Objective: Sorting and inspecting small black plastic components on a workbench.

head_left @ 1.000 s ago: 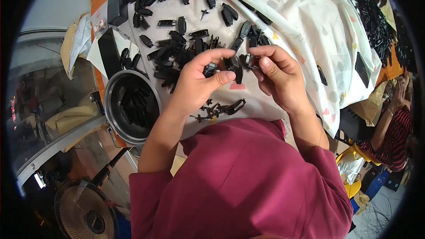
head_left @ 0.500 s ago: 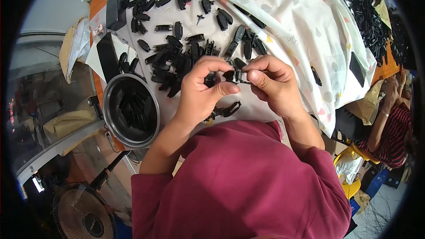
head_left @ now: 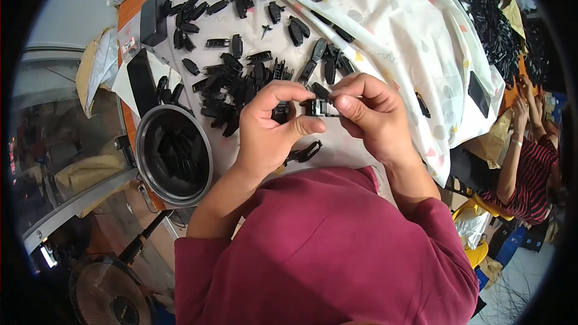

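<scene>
Between my two hands, above the near part of the cloth, is a small black plastic part (head_left: 316, 108) with an open frame. My left hand (head_left: 265, 123) grips its left end between thumb and fingers. Its right end is pinched by the thumb and forefinger of my right hand (head_left: 374, 114). Fingertips hide some of the piece, so its exact kind is unclear. A heap of similar black plastic parts (head_left: 238, 87) lies just beyond my left hand. Another slim black piece (head_left: 309, 151) rests on the cloth near my shirt.
A metal bowl (head_left: 142, 159) with black pieces inside stands at the left table edge. Behind it lie a dark phone (head_left: 142, 81) and a black box (head_left: 153, 21). Patterned cloth (head_left: 415, 30) covers the table. A fan (head_left: 108, 292) stands lower left; another person (head_left: 527, 162) sits right.
The held part has turned slightly between my fingers, showing more of its frame. Both hands keep their grip. The whole view has shifted a little.
</scene>
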The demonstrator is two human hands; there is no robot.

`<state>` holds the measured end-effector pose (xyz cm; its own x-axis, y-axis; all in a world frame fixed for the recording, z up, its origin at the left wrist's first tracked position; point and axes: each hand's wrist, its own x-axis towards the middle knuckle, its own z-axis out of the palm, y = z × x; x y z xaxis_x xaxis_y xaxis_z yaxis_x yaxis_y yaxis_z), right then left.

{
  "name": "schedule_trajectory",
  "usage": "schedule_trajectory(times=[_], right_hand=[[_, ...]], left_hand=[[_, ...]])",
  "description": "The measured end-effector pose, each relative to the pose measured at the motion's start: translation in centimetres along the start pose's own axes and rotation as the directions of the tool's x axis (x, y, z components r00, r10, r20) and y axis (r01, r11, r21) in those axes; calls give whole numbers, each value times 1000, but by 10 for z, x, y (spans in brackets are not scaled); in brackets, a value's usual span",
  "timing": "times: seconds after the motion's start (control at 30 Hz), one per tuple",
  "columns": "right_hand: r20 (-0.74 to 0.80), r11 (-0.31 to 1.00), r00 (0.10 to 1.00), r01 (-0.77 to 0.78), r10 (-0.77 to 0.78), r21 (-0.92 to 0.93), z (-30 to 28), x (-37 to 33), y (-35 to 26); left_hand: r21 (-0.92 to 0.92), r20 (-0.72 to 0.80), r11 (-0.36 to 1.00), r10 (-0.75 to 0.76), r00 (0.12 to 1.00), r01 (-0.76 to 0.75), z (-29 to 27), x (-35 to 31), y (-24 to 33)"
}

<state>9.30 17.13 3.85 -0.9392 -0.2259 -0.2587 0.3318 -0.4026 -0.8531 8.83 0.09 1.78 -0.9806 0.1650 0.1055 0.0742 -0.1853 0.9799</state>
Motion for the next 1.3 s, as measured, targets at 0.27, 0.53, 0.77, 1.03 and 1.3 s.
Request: schedule_trajectory(times=[0.27,0.53,0.77,1.03,1.3], right_hand=[[10,995,1000,7,-6,-98,2,0,20],[-63,954,997,26,-47,-297,0,-12,40],[136,775,990,103,-23,-623,1,10,61],[121,836,988,146,-96,-528,22,15,63],[187,805,976,201,-114,-558,12,8,57]], left_hand=[[275,19,956,96,995,-97,2,-5,-16],[-309,-38,907,-314,949,287,2,-19,-24],[-592,-26,735,-428,904,331,-23,-42,-44],[-679,-102,697,-399,911,229,-29,-44,-44],[-647,-139,752,-280,950,127,-16,-50,-46]])
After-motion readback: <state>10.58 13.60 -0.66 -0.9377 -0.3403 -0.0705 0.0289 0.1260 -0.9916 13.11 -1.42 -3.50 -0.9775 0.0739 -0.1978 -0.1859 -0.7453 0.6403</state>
